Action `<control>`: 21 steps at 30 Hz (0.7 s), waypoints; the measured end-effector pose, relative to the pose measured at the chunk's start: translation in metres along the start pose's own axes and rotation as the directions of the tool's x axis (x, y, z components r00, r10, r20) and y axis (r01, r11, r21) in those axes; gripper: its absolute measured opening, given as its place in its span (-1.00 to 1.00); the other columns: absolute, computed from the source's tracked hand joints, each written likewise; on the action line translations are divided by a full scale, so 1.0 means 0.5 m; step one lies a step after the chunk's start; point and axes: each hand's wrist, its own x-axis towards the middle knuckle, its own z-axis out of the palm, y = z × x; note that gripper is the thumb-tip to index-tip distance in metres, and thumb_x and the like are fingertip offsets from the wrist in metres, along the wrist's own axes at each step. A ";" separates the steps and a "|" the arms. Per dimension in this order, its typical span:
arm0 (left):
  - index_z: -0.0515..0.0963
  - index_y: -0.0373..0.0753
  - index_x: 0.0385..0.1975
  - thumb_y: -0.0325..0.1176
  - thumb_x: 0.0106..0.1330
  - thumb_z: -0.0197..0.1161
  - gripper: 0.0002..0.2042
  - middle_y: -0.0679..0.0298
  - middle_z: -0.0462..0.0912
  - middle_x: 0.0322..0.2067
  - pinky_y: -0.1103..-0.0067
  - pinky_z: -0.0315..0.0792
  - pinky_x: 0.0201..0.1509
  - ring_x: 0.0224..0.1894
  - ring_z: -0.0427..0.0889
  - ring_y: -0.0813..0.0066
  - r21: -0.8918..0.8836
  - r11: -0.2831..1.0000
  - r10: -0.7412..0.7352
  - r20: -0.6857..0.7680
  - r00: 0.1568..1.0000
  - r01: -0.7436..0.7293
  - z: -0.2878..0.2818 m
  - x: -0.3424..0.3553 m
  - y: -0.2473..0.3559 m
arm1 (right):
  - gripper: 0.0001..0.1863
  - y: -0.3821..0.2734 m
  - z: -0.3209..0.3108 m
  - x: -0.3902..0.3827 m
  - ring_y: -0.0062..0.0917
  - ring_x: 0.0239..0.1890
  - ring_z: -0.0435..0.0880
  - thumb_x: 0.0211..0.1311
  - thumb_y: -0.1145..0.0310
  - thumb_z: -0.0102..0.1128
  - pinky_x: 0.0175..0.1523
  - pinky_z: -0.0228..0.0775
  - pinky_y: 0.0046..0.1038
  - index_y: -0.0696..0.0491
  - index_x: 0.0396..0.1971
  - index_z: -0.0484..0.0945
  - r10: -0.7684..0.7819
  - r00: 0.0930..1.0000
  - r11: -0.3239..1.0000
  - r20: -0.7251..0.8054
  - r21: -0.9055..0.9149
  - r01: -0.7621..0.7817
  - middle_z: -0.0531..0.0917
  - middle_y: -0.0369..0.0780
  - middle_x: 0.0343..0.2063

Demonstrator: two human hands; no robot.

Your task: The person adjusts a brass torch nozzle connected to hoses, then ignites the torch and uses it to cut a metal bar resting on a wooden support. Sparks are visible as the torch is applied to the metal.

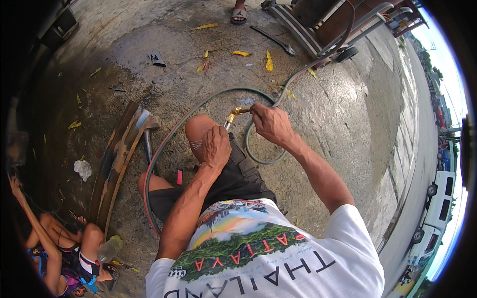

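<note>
Cutting torch (230, 118), brass head exposed, held between both hands above bent knee (199, 130), near centre of scene. Left hand (216, 147) closed around torch body; thin wires (197, 145) protrude on its left side. Right hand (272, 125) grasping torch tip, fingers bunched. Red-and-green twin hose (195, 107) curves left of knee, reaches wheeled cart (298, 32) at far right. Hammer (148, 143) beside curved rusty steel piece (118, 158), left. Adjustable wrench (272, 39) on concrete, far side. Second person (92, 239) low at near left.
</note>
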 end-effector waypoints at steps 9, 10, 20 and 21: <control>0.51 -0.39 -0.17 -0.46 0.12 0.42 -0.68 0.00 0.51 -0.22 0.22 0.46 -0.03 -0.12 0.55 0.02 0.061 0.998 0.011 -0.016 1.000 -0.010 -0.005 0.001 0.007 | -0.90 -0.020 -0.023 0.015 -0.16 -0.62 0.62 0.25 0.42 0.16 -0.53 0.38 -0.17 0.14 -0.33 0.50 -0.180 0.978 0.947 0.109 -0.249 0.202 0.57 -0.08 -0.70; 0.51 -0.39 -0.17 -0.46 0.13 0.42 -0.69 0.01 0.51 -0.23 0.22 0.46 -0.03 -0.13 0.56 0.02 0.067 0.998 0.015 -0.024 1.000 -0.014 -0.002 0.002 0.009 | -0.90 -0.011 -0.017 0.018 -0.18 -0.64 0.61 0.27 0.42 0.16 -0.54 0.37 -0.19 0.13 -0.30 0.50 -0.196 0.972 0.936 0.132 -0.271 0.226 0.56 -0.10 -0.70; 0.54 -0.36 -0.27 -0.52 0.23 0.24 -0.89 0.05 0.53 -0.28 0.24 0.46 -0.05 -0.20 0.57 0.10 0.043 0.999 0.001 -0.058 0.998 0.002 -0.005 0.006 0.011 | -0.80 -0.017 -0.036 0.024 -0.16 -0.61 0.64 0.31 0.37 0.17 -0.53 0.41 -0.21 0.15 -0.26 0.38 -0.102 0.976 0.936 0.192 -0.313 0.160 0.59 -0.12 -0.69; 0.53 -0.36 -0.27 -0.51 0.23 0.26 -0.88 0.05 0.53 -0.28 0.24 0.46 -0.04 -0.19 0.56 0.09 0.030 0.999 -0.011 -0.056 0.998 0.013 -0.007 0.005 0.012 | -0.79 -0.013 -0.035 0.022 -0.15 -0.60 0.64 0.33 0.36 0.16 -0.53 0.41 -0.19 0.14 -0.24 0.37 -0.124 0.979 0.942 0.165 -0.290 0.168 0.59 -0.11 -0.67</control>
